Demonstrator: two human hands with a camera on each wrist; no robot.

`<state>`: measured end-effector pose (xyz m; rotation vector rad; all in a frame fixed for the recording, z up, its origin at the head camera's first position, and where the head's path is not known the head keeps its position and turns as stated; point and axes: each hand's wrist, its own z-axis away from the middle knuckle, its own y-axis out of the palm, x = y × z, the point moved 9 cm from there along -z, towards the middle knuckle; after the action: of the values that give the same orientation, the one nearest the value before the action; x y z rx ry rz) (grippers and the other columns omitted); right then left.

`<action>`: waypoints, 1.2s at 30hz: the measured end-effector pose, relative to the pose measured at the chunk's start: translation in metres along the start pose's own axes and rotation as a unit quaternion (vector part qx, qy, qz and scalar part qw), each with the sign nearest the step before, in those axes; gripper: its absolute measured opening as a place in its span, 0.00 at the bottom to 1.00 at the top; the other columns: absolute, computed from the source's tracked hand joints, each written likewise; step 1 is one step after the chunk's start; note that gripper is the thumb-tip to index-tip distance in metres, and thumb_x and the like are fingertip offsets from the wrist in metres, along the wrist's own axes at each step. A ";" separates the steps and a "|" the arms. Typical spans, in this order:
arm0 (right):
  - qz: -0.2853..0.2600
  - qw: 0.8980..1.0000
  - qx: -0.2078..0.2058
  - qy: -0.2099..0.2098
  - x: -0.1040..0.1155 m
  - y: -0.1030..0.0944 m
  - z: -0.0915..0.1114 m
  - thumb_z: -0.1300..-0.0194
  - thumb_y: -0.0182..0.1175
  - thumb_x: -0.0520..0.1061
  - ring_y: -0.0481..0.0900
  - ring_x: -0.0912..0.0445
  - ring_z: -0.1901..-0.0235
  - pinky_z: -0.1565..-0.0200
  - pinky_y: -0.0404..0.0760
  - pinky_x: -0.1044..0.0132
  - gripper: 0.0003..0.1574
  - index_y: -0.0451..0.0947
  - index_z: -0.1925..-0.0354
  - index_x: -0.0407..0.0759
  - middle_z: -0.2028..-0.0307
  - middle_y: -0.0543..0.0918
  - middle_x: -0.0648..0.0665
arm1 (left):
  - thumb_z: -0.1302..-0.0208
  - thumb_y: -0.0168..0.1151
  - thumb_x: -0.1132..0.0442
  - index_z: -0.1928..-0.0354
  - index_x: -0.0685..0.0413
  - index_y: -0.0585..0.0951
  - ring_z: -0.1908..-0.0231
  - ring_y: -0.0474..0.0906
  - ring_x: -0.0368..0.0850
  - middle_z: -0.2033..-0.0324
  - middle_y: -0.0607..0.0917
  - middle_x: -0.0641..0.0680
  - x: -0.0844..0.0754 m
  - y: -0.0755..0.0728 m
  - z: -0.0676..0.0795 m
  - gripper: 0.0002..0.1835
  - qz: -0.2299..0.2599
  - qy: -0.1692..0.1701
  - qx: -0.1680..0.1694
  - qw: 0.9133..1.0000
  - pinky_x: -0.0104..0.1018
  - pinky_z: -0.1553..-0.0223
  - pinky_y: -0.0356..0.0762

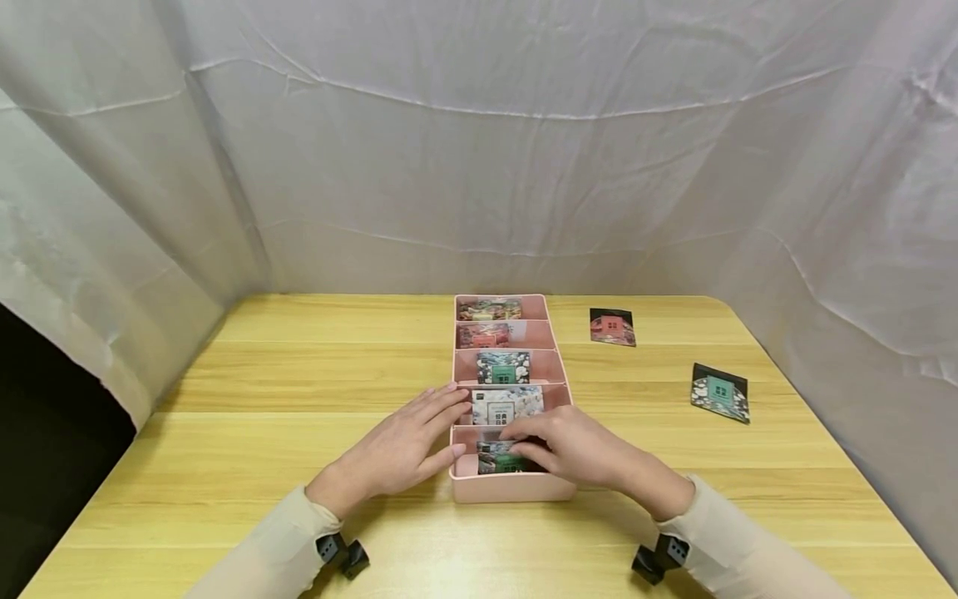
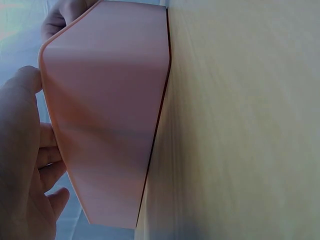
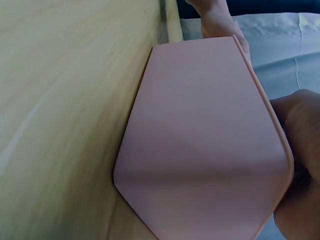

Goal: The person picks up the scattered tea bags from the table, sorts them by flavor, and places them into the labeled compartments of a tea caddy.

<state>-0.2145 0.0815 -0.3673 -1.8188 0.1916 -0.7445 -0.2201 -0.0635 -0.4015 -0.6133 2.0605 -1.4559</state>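
A long pink divided box [image 1: 513, 488] stands on the table, with small printed packets in its compartments. My right hand [image 1: 591, 449] reaches over the right rim into the nearest compartment. Its thumb and forefinger pinch a dark packet with a green label [image 1: 494, 459] near the top edge; the contact is partly hidden by the fingers. My left hand [image 1: 400, 441] rests along the box's left rim, fingers extended and thumb by the nearest compartment. In the left wrist view, the left hand's fingers [image 2: 52, 175] touch the rim. A white floral packet [image 1: 505, 406] sits one compartment farther back.
Farther compartments hold a teal-labelled packet [image 1: 503, 368], a red packet [image 1: 484, 335] and a brownish packet [image 1: 490, 310]. On the table to the right lie another red-labelled packet [image 1: 612, 327] and a teal-labelled dark packet [image 1: 720, 393]. A pale curtain [image 1: 479, 183] hangs behind the table.
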 end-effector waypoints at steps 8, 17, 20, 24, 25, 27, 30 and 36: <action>0.029 0.997 -0.068 0.001 -0.004 -0.024 0.007 0.30 0.61 0.45 0.82 0.64 0.63 0.61 0.83 0.66 0.12 0.84 0.51 0.46 0.56 0.87 0.51 | 0.24 0.38 0.40 0.28 0.57 0.64 0.26 0.49 0.50 0.27 0.60 0.57 -0.001 0.000 0.000 0.34 -0.003 0.006 -0.006 1.000 0.51 0.29 0.52; 0.018 0.992 -0.123 0.022 -0.018 -0.046 0.025 0.33 0.63 0.40 0.80 0.65 0.65 0.69 0.82 0.66 0.11 0.84 0.52 0.43 0.56 0.86 0.51 | 0.24 0.38 0.40 0.28 0.57 0.64 0.26 0.49 0.50 0.27 0.60 0.57 -0.001 0.000 0.001 0.34 -0.009 0.005 -0.006 1.000 0.50 0.28 0.51; 0.022 0.990 -0.137 0.028 -0.024 -0.053 0.029 0.34 0.64 0.41 0.80 0.66 0.65 0.70 0.81 0.68 0.11 0.84 0.52 0.45 0.57 0.86 0.52 | 0.24 0.38 0.41 0.28 0.57 0.64 0.26 0.49 0.50 0.27 0.60 0.56 -0.001 -0.001 0.000 0.34 -0.006 0.007 -0.006 1.000 0.50 0.28 0.51; 0.026 0.988 -0.149 0.042 -0.032 -0.060 0.037 0.33 0.64 0.41 0.80 0.66 0.64 0.69 0.81 0.69 0.11 0.84 0.52 0.48 0.57 0.86 0.54 | 0.24 0.38 0.41 0.28 0.57 0.64 0.26 0.49 0.50 0.27 0.61 0.57 -0.002 -0.001 0.000 0.34 -0.003 0.009 -0.006 1.000 0.51 0.29 0.52; 0.028 0.987 -0.153 0.046 -0.035 -0.062 0.039 0.33 0.64 0.41 0.80 0.66 0.64 0.68 0.81 0.69 0.11 0.84 0.52 0.48 0.57 0.86 0.54 | 0.24 0.38 0.41 0.28 0.57 0.64 0.26 0.49 0.50 0.27 0.61 0.57 -0.002 -0.001 0.000 0.34 -0.003 0.008 -0.005 1.000 0.50 0.29 0.52; 0.034 0.985 -0.162 0.056 -0.040 -0.066 0.044 0.33 0.64 0.41 0.80 0.66 0.65 0.68 0.82 0.68 0.11 0.84 0.52 0.49 0.58 0.86 0.55 | 0.24 0.38 0.41 0.28 0.57 0.64 0.26 0.49 0.50 0.27 0.60 0.57 -0.001 0.000 0.000 0.34 -0.004 0.008 -0.003 1.000 0.50 0.29 0.52; 0.042 0.981 -0.177 0.071 -0.048 -0.070 0.051 0.34 0.64 0.41 0.79 0.66 0.67 0.70 0.81 0.67 0.11 0.84 0.53 0.50 0.59 0.86 0.55 | 0.24 0.38 0.41 0.28 0.57 0.63 0.26 0.49 0.50 0.27 0.60 0.57 -0.002 0.000 0.000 0.34 -0.006 0.007 -0.002 1.000 0.51 0.29 0.52; 0.054 0.972 -0.204 0.100 -0.064 -0.077 0.065 0.35 0.65 0.40 0.79 0.65 0.68 0.71 0.80 0.67 0.10 0.84 0.54 0.48 0.61 0.87 0.54 | 0.24 0.36 0.40 0.27 0.57 0.63 0.26 0.48 0.50 0.27 0.60 0.57 -0.001 0.000 0.000 0.35 -0.008 0.002 0.002 1.000 0.50 0.28 0.50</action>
<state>-0.2447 0.1925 -0.3363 -2.0961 0.6092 -0.8566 -0.2194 -0.0627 -0.4010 -0.6275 2.0591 -1.4704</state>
